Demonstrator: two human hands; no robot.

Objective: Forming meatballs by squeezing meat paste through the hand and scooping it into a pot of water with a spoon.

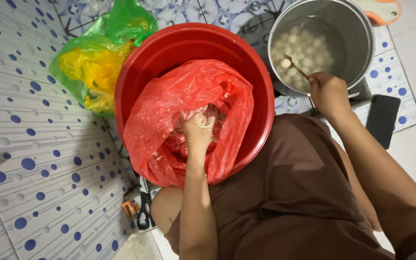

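Two hands (198, 130), sticky paste (208, 118), perhaps wooden spoon (295, 66)

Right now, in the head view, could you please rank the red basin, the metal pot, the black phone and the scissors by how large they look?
1. Red basin, largest.
2. Metal pot, cropped by the frame edge, still clearly smaller than the basin.
3. Black phone.
4. Scissors, partly hidden, so their place against the phone is unsure.

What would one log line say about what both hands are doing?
left hand: in paste inside red bag, red basin | right hand: holds spoon with ball over pot
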